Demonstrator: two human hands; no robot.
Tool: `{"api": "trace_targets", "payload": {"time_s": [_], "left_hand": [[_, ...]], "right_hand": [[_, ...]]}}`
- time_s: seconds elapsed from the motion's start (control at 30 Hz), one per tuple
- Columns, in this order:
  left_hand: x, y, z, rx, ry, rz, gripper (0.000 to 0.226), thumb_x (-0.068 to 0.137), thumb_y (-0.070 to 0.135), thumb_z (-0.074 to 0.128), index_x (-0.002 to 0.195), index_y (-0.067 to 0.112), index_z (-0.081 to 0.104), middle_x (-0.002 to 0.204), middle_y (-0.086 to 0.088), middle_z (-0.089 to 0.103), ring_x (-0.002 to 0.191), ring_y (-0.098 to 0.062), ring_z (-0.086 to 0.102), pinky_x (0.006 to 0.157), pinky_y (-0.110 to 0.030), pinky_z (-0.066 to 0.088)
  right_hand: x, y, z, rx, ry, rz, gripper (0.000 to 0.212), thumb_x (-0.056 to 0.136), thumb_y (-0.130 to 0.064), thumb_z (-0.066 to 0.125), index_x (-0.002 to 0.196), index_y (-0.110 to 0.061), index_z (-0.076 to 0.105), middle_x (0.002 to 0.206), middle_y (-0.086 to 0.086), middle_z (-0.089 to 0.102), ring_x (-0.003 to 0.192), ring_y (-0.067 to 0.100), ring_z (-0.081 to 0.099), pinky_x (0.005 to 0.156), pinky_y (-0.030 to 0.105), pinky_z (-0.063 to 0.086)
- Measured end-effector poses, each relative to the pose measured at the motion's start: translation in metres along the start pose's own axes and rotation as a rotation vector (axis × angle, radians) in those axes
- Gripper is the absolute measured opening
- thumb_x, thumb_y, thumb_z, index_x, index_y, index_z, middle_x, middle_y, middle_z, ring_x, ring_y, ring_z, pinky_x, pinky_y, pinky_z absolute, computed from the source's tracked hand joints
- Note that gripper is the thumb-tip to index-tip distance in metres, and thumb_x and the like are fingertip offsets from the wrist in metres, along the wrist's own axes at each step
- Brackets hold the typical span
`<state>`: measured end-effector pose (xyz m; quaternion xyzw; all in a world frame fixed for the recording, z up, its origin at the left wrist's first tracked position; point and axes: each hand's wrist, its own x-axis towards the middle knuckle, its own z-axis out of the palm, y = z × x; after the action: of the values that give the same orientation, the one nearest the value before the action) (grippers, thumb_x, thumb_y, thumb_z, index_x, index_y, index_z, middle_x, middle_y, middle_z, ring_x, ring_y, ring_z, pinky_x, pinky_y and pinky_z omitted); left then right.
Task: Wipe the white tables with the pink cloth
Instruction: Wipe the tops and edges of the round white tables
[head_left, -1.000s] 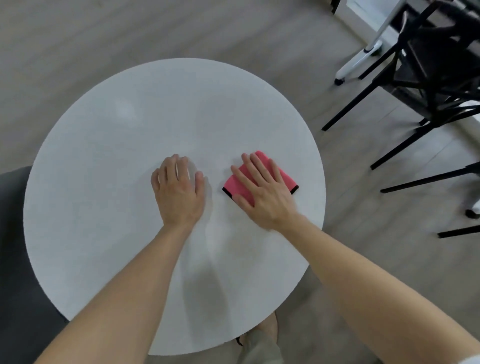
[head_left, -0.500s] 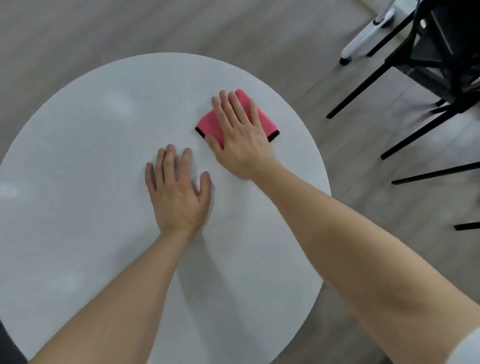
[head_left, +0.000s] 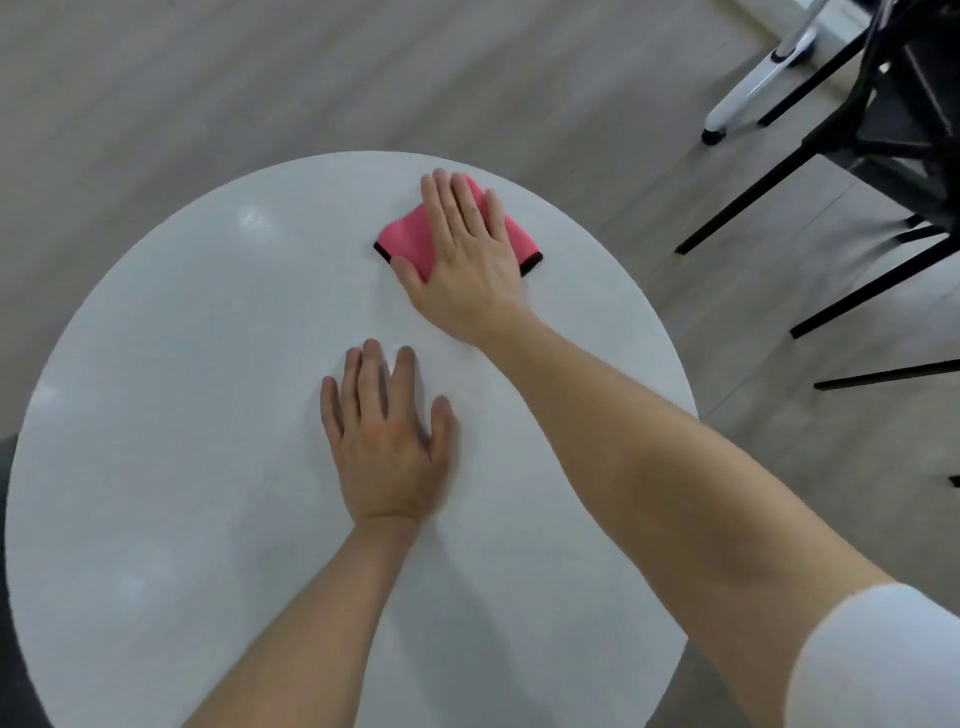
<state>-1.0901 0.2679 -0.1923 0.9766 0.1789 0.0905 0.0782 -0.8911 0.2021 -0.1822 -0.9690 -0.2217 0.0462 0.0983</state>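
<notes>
Pink and folded small, the cloth (head_left: 410, 241) is pressed flat on the round white table (head_left: 171, 395), close to the table's far edge and a little to the right of the middle. It is covered by the right hand (head_left: 470, 260), which is laid open with the fingers straight and close together; nothing is gripped, the cloth is only pushed down by the palm, most likely so that it can be slid over the top without bunching up. The left hand (head_left: 387, 441) is spread flat and empty on the bare table near its middle, probably so that the body is propped up while the far edge is reached. A white sleeve (head_left: 878, 660) is seen at the right arm. Black chair legs (head_left: 779, 182) are seen on the wooden floor (head_left: 208, 78) past the table's right edge, well apart from it. The wiping is judged to be under way, with the left part of the table likely still to be done.
</notes>
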Motion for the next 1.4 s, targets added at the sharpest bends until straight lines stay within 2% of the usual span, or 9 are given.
{"api": "trace_targets", "payload": {"time_s": [0.1,0.33,0.5,0.67,0.97,1.07,1.2,1.3,1.4], "left_hand": [[0.000,-0.002,0.003,0.012,0.003,0.003,0.059,0.104,0.041,0.055,0.156,0.016,0.051,0.168,-0.016,0.040,0.162,-0.033,0.026,0.130,-0.059,0.017],[-0.003,-0.003,0.000,-0.005,0.008,0.010,0.058,0.105,0.044,0.050,0.155,0.014,0.053,0.167,-0.017,0.041,0.162,-0.034,0.028,0.129,-0.061,0.021],[-0.002,0.001,0.001,-0.019,0.009,-0.006,0.060,0.101,0.040,0.055,0.155,0.013,0.054,0.168,-0.017,0.041,0.162,-0.033,0.028,0.130,-0.061,0.020],[0.000,-0.001,0.003,-0.007,0.020,0.010,0.061,0.100,0.041,0.054,0.155,0.015,0.053,0.168,-0.017,0.041,0.162,-0.032,0.027,0.130,-0.060,0.019],[0.000,-0.005,0.007,-0.018,0.036,0.014,0.058,0.105,0.044,0.051,0.156,0.016,0.051,0.167,-0.016,0.041,0.161,-0.033,0.029,0.130,-0.060,0.019],[0.000,-0.004,0.008,-0.013,0.020,0.021,0.058,0.105,0.044,0.052,0.156,0.016,0.050,0.168,-0.016,0.040,0.161,-0.033,0.029,0.130,-0.059,0.018],[0.000,-0.005,0.009,-0.007,0.036,0.013,0.059,0.104,0.045,0.051,0.156,0.017,0.051,0.168,-0.015,0.040,0.161,-0.032,0.029,0.130,-0.058,0.018],[0.002,-0.006,0.009,0.016,0.045,0.030,0.058,0.104,0.046,0.050,0.155,0.018,0.051,0.167,-0.014,0.041,0.160,-0.032,0.030,0.130,-0.057,0.018],[0.001,-0.008,0.011,0.023,0.027,0.029,0.057,0.105,0.046,0.048,0.155,0.019,0.048,0.168,-0.013,0.039,0.160,-0.031,0.028,0.131,-0.057,0.017]], "right_hand": [[0.010,-0.006,0.001,0.004,-0.024,-0.013,0.088,0.107,-0.067,0.025,0.173,-0.009,0.016,0.182,0.012,0.005,0.169,0.028,0.000,0.135,0.052,-0.003],[-0.154,0.070,-0.012,0.002,0.049,0.201,0.079,0.110,-0.067,0.035,0.173,-0.021,0.023,0.181,0.015,0.001,0.169,0.029,-0.004,0.135,0.055,0.005],[-0.067,0.049,-0.004,-0.006,0.093,0.196,0.079,0.107,-0.066,0.036,0.169,-0.017,0.036,0.180,0.017,0.014,0.168,0.030,0.008,0.134,0.054,0.006],[-0.002,0.041,-0.008,0.008,0.033,0.108,0.083,0.106,-0.070,0.026,0.171,-0.018,0.027,0.181,0.013,0.011,0.168,0.027,0.005,0.135,0.051,0.001],[-0.220,0.091,-0.015,-0.020,0.018,0.218,0.080,0.110,-0.065,0.039,0.173,-0.018,0.022,0.182,0.009,0.005,0.169,0.022,-0.003,0.135,0.055,0.006],[-0.155,0.094,-0.010,-0.029,0.041,0.151,0.080,0.107,-0.067,0.040,0.170,-0.019,0.032,0.181,0.010,0.013,0.169,0.025,0.007,0.135,0.055,0.008],[-0.068,0.094,-0.016,-0.050,-0.044,-0.016,0.087,0.106,-0.072,0.028,0.174,-0.019,0.015,0.182,0.007,0.004,0.169,0.021,-0.002,0.136,0.050,0.001],[-0.093,0.101,-0.017,0.006,-0.058,-0.115,0.094,0.107,-0.071,0.032,0.174,-0.012,0.003,0.182,0.005,0.002,0.168,0.017,-0.004,0.136,0.049,0.002],[-0.189,0.105,-0.018,-0.024,-0.059,-0.186,0.090,0.109,-0.066,0.039,0.173,-0.008,0.013,0.182,0.008,0.004,0.169,0.022,-0.004,0.136,0.056,0.002]]}}
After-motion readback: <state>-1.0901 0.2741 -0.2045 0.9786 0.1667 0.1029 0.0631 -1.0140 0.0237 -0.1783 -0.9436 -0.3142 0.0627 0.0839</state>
